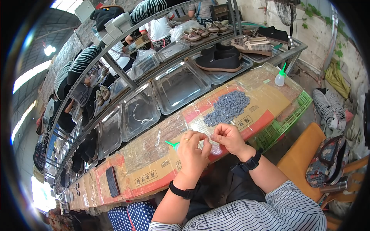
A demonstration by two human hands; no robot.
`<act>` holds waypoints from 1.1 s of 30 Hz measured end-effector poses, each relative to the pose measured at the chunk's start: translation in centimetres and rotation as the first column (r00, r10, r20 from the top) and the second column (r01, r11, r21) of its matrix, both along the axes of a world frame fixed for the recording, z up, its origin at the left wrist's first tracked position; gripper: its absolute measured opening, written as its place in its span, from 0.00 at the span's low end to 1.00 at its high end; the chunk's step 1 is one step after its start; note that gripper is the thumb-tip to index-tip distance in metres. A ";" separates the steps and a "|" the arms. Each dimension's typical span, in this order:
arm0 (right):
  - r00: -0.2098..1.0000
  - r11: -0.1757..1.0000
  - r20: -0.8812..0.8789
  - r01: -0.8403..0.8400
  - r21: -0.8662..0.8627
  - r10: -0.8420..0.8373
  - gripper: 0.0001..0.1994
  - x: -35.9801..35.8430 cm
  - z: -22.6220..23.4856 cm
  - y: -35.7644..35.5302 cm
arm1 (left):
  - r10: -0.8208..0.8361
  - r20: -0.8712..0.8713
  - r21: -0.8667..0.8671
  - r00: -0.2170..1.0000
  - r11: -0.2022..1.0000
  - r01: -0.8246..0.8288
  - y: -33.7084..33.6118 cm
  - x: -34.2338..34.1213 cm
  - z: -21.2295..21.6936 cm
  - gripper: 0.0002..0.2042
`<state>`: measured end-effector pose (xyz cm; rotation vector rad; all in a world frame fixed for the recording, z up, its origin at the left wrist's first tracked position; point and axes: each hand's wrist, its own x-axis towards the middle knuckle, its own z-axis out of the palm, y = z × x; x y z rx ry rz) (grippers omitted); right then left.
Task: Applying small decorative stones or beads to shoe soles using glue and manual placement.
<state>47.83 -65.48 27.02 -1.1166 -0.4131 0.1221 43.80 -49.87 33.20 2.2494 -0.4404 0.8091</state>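
Observation:
My left hand (192, 152) and my right hand (230, 139) meet over the near edge of the cardboard-covered bench (154, 163). Thumb and fingers are pinched together on both; whatever is between them is too small to make out. A squeeze bottle with a green nozzle (172, 144) shows partly behind my left hand, and I cannot tell if the hand touches it. Just beyond my fingers lies a heap of small grey-blue pieces (228, 107), spread loosely toward me. A second squeeze bottle (280, 78), translucent with a green nozzle, stands upright at the bench's far right.
A dark phone (112, 181) lies on the bench at left. Behind the bench, a metal rack (133, 82) holds clear trays (181, 86) and dark slip-on shoes (219, 61). A green crate (283, 121) sits under the right end. An orange chair (302, 161) with a patterned bag (327, 161) stands at right.

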 end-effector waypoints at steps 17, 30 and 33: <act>1.000 1.000 0.000 -0.009 0.008 0.009 0.07 0.0 0.0 0.0 | -0.046 -0.057 0.006 0.997 0.999 0.047 0.1 -0.1 0.3 0.03; 0.996 0.994 -0.030 -0.086 0.061 0.088 0.06 0.1 0.2 -0.4 | -0.060 0.032 0.108 0.998 0.993 0.057 -0.5 0.5 0.2 0.06; 0.995 0.994 -0.033 -0.094 0.059 0.096 0.06 0.3 -0.1 -0.5 | -0.067 0.028 0.067 0.997 0.996 0.065 -0.5 0.5 0.2 0.05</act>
